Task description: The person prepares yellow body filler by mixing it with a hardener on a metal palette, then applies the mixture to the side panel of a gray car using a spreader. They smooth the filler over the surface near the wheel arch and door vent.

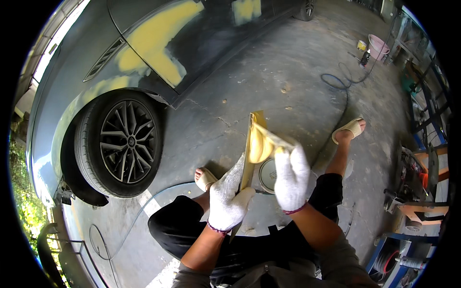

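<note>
My left hand (229,197), in a white knit glove, is closed on an upright flat board (245,177) coated near its top with yellow putty (259,146). My right hand (291,177), also gloved, is closed on a spreader (276,140) that is pressed against the putty. A round can (267,178) sits on the floor between my legs, partly hidden behind the board and my right hand. To the left is a dark car (192,57) with yellow patches (144,43) on its panels.
The car's wheel (129,141) stands at my left, with hoses (158,194) on the concrete floor (240,86). A pink bucket (377,46), small yellow can (361,45) and dark bottle (365,57) stand at back right. Metal racks and equipment (415,177) line the right side.
</note>
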`<action>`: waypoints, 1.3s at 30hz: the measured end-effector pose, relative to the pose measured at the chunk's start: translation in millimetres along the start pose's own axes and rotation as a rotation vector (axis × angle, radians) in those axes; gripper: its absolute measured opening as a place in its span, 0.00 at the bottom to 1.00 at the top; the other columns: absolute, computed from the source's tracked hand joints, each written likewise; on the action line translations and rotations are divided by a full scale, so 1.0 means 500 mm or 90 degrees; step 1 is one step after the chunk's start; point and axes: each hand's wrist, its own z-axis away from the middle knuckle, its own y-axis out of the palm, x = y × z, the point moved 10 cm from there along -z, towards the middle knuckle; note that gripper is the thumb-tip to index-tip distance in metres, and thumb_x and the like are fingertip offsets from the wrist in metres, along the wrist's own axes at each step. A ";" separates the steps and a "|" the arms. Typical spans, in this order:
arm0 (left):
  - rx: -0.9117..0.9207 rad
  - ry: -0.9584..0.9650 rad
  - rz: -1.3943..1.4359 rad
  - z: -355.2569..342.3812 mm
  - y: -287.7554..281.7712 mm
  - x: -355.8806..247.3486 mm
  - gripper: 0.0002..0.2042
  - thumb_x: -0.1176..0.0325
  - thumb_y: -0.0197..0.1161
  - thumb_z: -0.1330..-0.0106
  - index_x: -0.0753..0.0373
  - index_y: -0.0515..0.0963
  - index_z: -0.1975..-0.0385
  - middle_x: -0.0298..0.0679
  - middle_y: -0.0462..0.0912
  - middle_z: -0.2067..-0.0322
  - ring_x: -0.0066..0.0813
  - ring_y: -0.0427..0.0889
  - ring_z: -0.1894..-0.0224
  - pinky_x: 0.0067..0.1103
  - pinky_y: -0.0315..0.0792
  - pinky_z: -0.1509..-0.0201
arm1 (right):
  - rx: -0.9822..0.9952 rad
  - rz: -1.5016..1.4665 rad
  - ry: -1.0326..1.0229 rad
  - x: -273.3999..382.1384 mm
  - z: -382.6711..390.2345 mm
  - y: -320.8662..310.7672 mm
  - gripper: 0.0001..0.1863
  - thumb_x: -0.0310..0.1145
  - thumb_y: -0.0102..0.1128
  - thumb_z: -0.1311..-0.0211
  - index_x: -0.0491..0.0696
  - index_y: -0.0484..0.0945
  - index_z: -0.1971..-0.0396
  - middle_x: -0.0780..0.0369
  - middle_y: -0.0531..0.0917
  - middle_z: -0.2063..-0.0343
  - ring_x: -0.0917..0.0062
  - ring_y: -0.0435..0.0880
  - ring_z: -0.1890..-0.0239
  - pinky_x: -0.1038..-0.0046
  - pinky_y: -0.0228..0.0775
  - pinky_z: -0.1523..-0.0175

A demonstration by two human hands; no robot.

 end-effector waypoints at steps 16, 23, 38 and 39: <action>-0.043 -0.143 0.521 0.035 0.005 0.156 0.26 0.78 0.72 0.53 0.71 0.79 0.49 0.39 0.87 0.62 0.25 0.84 0.61 0.21 0.77 0.53 | 0.030 -0.543 0.158 -0.071 -0.015 -0.100 0.15 0.36 0.51 0.26 0.48 0.71 0.44 0.64 0.79 0.63 0.84 0.77 0.67 0.80 0.71 0.67; 0.194 -0.257 0.924 0.120 0.130 0.280 0.31 0.76 0.83 0.65 0.74 0.81 0.55 0.44 0.87 0.58 0.31 0.85 0.58 0.26 0.79 0.53 | 0.158 -0.252 -0.059 0.144 -0.003 0.043 0.20 0.30 0.53 0.30 0.38 0.69 0.42 0.54 0.79 0.51 0.69 0.79 0.50 0.67 0.69 0.43; -0.022 -0.090 0.485 0.025 -0.022 0.065 0.31 0.82 0.71 0.49 0.71 0.72 0.40 0.37 0.81 0.51 0.23 0.78 0.50 0.20 0.72 0.45 | 0.238 0.324 -0.412 0.149 0.033 0.106 0.16 0.23 0.61 0.40 0.50 0.83 0.51 0.55 0.83 0.50 0.59 0.80 0.44 0.46 0.64 0.34; -0.027 -0.101 0.479 0.021 -0.027 0.057 0.32 0.83 0.69 0.48 0.70 0.70 0.38 0.37 0.80 0.49 0.23 0.76 0.48 0.20 0.71 0.44 | 0.294 0.352 -0.415 0.141 0.035 0.108 0.15 0.24 0.61 0.40 0.48 0.82 0.52 0.55 0.84 0.53 0.59 0.83 0.48 0.47 0.67 0.36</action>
